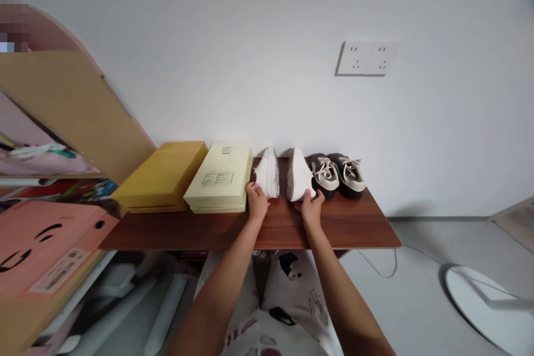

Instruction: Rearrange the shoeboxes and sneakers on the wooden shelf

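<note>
Two white sneakers stand side by side on a brown wooden table, toes toward the wall. My left hand is closed round the heel of the left white sneaker. My right hand grips the heel of the right white sneaker. Both shoes rest on the tabletop. Right of them stands a pair of dark sneakers with cream laces, almost touching my right hand.
A pale yellow box and a mustard yellow box lie left of the shoes. A pink cardboard box and a shelf unit stand at far left. A wall socket is above. A white round base is on the floor at right.
</note>
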Demonstrator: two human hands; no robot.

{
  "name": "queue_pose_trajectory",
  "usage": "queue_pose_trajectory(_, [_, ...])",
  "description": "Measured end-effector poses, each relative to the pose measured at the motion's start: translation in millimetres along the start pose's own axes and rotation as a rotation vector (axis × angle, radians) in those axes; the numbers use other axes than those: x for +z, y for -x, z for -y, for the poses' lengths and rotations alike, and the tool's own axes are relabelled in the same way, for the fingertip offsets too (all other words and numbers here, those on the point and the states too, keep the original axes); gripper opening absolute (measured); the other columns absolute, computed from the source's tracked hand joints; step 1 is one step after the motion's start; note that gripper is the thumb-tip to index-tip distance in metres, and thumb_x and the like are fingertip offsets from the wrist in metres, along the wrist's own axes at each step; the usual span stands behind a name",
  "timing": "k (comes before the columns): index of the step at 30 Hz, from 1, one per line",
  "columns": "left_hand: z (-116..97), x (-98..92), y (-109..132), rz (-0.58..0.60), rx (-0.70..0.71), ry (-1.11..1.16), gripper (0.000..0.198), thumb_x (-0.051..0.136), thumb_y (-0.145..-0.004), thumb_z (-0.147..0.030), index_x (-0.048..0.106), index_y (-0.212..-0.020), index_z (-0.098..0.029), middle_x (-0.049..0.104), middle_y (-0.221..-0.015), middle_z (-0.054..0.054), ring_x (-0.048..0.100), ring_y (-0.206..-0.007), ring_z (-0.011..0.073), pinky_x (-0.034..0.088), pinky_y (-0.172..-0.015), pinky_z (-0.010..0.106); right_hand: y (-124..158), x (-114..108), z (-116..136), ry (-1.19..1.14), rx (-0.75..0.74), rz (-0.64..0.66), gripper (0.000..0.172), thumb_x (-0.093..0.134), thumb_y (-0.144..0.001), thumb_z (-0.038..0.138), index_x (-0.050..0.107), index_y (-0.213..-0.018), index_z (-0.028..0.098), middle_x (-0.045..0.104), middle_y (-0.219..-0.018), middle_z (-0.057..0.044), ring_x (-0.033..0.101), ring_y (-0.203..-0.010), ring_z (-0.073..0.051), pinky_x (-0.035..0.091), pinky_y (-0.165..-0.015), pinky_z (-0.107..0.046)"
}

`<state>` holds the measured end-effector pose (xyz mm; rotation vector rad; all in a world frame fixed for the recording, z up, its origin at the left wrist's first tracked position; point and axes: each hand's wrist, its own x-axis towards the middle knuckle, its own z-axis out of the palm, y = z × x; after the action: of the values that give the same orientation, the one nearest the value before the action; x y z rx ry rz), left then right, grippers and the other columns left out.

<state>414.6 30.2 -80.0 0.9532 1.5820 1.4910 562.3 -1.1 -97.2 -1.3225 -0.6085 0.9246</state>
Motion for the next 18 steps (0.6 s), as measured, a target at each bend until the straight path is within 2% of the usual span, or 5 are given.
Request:
queue_pose_trajectory(7, [18.3, 10.8, 82.2, 0.07, 0.491, -0.225, 0.056, 0.048, -0.094, -0.029, 0.033, -0.147, -0.021, 0.03, -0.151, 0.023, 0.064, -0.105, 0.024, 0.055, -0.088, 0.039, -27.2, -93.3, 12.1, 0.497, -0.643, -0.354, 0.047, 0.052, -0.087, 0.044, 0.054, -0.122, 0.014, 0.047, -0.132, -0.023, 0.052, -0.12, -0.031, 0.043, -0.1, -0.051])
queue_pose_trajectory(9, [10.6, 41.9, 97.3, 0.254, 0.609, -0.269, 0.053, 0.048, -0.094, -0.026, 0.037, -0.145, -0.023, 0.031, -0.151, 0.021, 0.063, -0.107, 0.0229, 0.053, -0.093, 0.039, -58.8, -110.3, 26.4, 0.674, -0.727, -0.438, 0.052, 0.056, -0.085, 0.046, 0.053, -0.124, 0.013, 0.041, -0.139, -0.025, 0.037, -0.135, -0.038, 0.033, -0.107, -0.059])
queue_pose_trajectory(12, [-13.2, 107.2, 98.9, 0.515, 0.691, -0.366, 0.052, 0.051, -0.092, -0.021, 0.042, -0.142, -0.023, 0.035, -0.15, 0.019, 0.055, -0.124, 0.0263, 0.049, -0.1, 0.04, -100.6, -119.5, 39.5, 0.799, -0.73, -0.293, 0.055, 0.06, -0.082, 0.047, 0.051, -0.123, 0.013, 0.041, -0.14, -0.026, 0.037, -0.136, -0.037, 0.037, -0.105, -0.056])
queue_pose_trajectory(15, [-37.1, 162.1, 84.9, 0.579, 0.564, -0.585, 0.051, 0.062, -0.085, -0.018, 0.049, -0.135, -0.014, 0.046, -0.14, 0.024, 0.054, -0.125, 0.0341, 0.047, -0.101, 0.046, -120.2, -121.8, 38.0, 0.728, -0.672, -0.294, 0.048, 0.056, -0.084, 0.049, 0.052, -0.117, 0.015, 0.049, -0.132, -0.023, 0.046, -0.128, -0.033, 0.042, -0.102, -0.049])
queue_pose_trajectory(18, [-45.4, 182.2, 69.8, 0.552, 0.45, -0.664, 0.026, 0.066, -0.083, -0.022, 0.063, -0.108, -0.014, 0.058, -0.123, 0.023, 0.061, -0.114, 0.0354, 0.047, -0.098, 0.048, -126.0, -127.7, 29.3, 0.524, -0.564, -0.438, 0.052, 0.052, -0.085, 0.056, 0.05, -0.115, 0.014, 0.056, -0.12, -0.022, 0.053, -0.118, -0.031, 0.044, -0.1, -0.045])
